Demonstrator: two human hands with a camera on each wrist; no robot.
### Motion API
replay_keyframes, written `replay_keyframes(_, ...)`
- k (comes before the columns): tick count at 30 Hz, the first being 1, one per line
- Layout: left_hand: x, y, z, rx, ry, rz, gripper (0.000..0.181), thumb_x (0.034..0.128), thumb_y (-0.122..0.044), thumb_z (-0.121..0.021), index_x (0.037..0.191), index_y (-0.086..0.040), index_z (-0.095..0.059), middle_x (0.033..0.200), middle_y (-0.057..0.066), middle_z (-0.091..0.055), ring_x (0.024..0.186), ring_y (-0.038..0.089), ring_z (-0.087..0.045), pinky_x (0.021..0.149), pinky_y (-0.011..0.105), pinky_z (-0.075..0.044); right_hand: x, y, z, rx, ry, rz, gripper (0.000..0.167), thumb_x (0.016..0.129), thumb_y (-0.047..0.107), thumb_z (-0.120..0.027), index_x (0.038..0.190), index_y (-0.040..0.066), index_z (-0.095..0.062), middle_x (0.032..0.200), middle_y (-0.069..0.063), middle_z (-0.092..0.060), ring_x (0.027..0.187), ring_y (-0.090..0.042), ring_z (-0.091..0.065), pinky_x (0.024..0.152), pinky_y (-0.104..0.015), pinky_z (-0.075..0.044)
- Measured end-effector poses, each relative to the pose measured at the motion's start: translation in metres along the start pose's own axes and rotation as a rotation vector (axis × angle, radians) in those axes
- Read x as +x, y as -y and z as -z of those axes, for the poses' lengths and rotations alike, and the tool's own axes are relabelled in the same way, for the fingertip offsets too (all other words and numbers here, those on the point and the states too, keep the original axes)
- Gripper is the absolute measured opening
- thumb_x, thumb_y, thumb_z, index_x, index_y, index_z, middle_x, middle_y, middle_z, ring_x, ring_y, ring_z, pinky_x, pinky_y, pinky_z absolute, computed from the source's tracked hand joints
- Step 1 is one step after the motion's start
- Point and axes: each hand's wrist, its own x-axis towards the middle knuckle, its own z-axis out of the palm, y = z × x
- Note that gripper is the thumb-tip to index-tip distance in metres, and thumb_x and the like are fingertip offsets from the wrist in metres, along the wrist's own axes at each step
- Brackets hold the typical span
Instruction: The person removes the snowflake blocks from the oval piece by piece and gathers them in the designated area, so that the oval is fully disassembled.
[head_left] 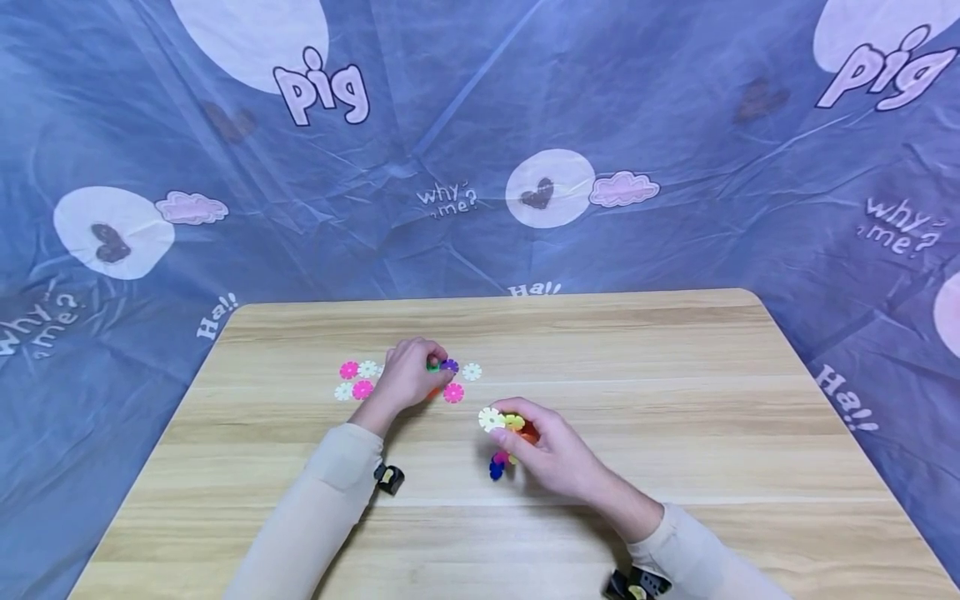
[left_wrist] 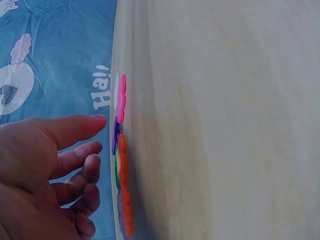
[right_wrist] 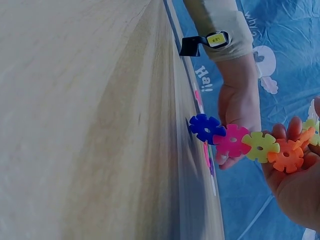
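Note:
My left hand (head_left: pixel 405 379) is over a group of flower-shaped discs, its fingertips beside a purple disc (head_left: pixel 449 366). In the left wrist view the fingers of this hand (left_wrist: pixel 55 170) are loosely bent and hold nothing, with orange discs (left_wrist: pixel 124 175) lying close by. My right hand (head_left: pixel 558 457) grips a chain of interlocked discs in the air. A pale disc (head_left: pixel 491 419) sticks out at its fingertips, and a dark blue disc (head_left: pixel 497 467) hangs at the lower end. The right wrist view shows blue, pink (right_wrist: pixel 232 140), yellow and orange discs joined, with the hand (right_wrist: pixel 300 192) behind them.
Pink discs (head_left: pixel 348 370) and white discs (head_left: pixel 368 369) lie left of my left hand; a white disc (head_left: pixel 472 372) and a pink disc (head_left: pixel 453 392) lie right of it. The wooden table (head_left: pixel 675 383) meets a blue printed cloth (head_left: pixel 465 125) behind.

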Motion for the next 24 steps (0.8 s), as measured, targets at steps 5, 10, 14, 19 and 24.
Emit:
replay_keyframes(5, -0.007, -0.003, 0.001, -0.066, 0.015, -0.044, 0.028, 0.0934, -0.023, -0.084, 0.117, -0.009, -0.078, 0.104, 0.005, -0.072, 0.118, 0.032, -0.062, 0.117, 0.054, -0.041, 0.000, -0.001, 0.000, -0.006, 0.001, 0.005, 0.031, 0.109, 0.018, -0.066, 0.136, 0.004, -0.066, 0.111, -0.011, -0.072, 0.088, -0.008, -0.066, 0.079, -0.023, -0.060)
replay_keyframes(10, -0.020, -0.009, 0.003, -0.138, 0.022, -0.097, 0.025, 0.0954, -0.022, -0.081, 0.116, -0.008, -0.079, 0.100, 0.001, -0.070, 0.099, 0.024, -0.061, 0.094, 0.042, -0.052, 0.000, -0.001, 0.000, -0.011, 0.003, -0.001, 0.032, 0.109, 0.020, -0.065, 0.137, 0.004, -0.066, 0.111, -0.010, -0.072, 0.090, -0.008, -0.066, 0.082, -0.024, -0.059)
replay_keyframes(14, -0.033, -0.015, 0.007, -0.200, 0.034, -0.133, 0.023, 0.0970, -0.021, -0.080, 0.116, -0.008, -0.078, 0.100, -0.001, -0.070, 0.091, 0.018, -0.059, 0.080, 0.031, -0.051, 0.001, -0.001, 0.000, -0.016, 0.003, -0.001, 0.032, 0.109, 0.020, -0.065, 0.137, 0.004, -0.066, 0.112, -0.010, -0.072, 0.090, -0.008, -0.065, 0.081, -0.023, -0.059)
replay_keyframes(19, -0.049, -0.023, 0.011, -0.264, 0.045, -0.147, 0.020, 0.0989, -0.021, -0.079, 0.116, -0.010, -0.077, 0.100, -0.002, -0.071, 0.091, 0.014, -0.061, 0.079, 0.028, -0.052, 0.001, -0.002, -0.001, -0.013, 0.000, 0.003, 0.032, 0.109, 0.020, -0.065, 0.137, 0.004, -0.066, 0.112, -0.011, -0.072, 0.089, -0.008, -0.065, 0.080, -0.024, -0.059)
replay_keyframes(24, -0.062, -0.027, 0.013, -0.314, 0.053, -0.171, 0.021, 0.1009, -0.021, -0.077, 0.117, -0.007, -0.077, 0.095, -0.002, -0.071, 0.086, 0.013, -0.062, 0.076, 0.025, -0.053, 0.000, -0.003, -0.001, -0.016, -0.002, 0.006, 0.032, 0.109, 0.019, -0.065, 0.137, 0.004, -0.066, 0.111, -0.011, -0.072, 0.088, -0.008, -0.066, 0.080, -0.024, -0.059)
